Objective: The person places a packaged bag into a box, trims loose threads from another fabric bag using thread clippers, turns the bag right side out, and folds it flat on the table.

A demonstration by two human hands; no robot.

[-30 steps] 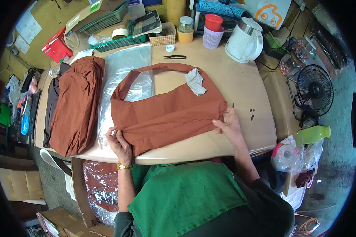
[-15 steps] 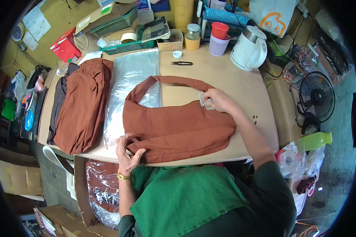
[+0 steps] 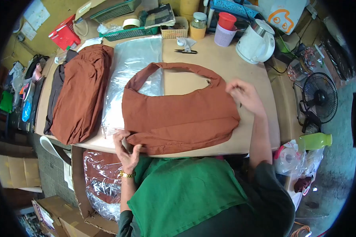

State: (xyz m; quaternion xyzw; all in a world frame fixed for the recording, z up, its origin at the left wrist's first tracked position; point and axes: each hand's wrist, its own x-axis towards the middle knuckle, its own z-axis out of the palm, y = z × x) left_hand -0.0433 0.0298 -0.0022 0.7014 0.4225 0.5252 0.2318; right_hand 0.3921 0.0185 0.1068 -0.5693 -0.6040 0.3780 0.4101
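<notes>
A rust-brown fabric shoulder bag (image 3: 178, 112) lies flat on the table, its strap looped toward the back. At its lower left corner, my left hand (image 3: 126, 152) curls thumb and fingers around the fabric. My right hand (image 3: 245, 96) is at the bag's upper right edge with its fingers curled in; their tips face the bag, and whatever is between them is hidden. A small zipper pull (image 3: 208, 82) shows near the strap's right base. Beyond the bag lie black thread snips (image 3: 186, 51) and a pale crumpled cloth (image 3: 189, 42).
Clear plastic bags (image 3: 136, 55) lie under the bag's left side. More brown bags (image 3: 81, 96) are stacked at left. A white kettle (image 3: 255, 43), purple cup (image 3: 224, 36), jar (image 3: 198, 25) and green basket (image 3: 130, 34) line the back. A fan (image 3: 319, 96) stands right.
The pale cloth has left my right hand and lies by the snips. That hand has moved right to the bag's edge. My left hand stays at the corner. The view has shifted slightly.
</notes>
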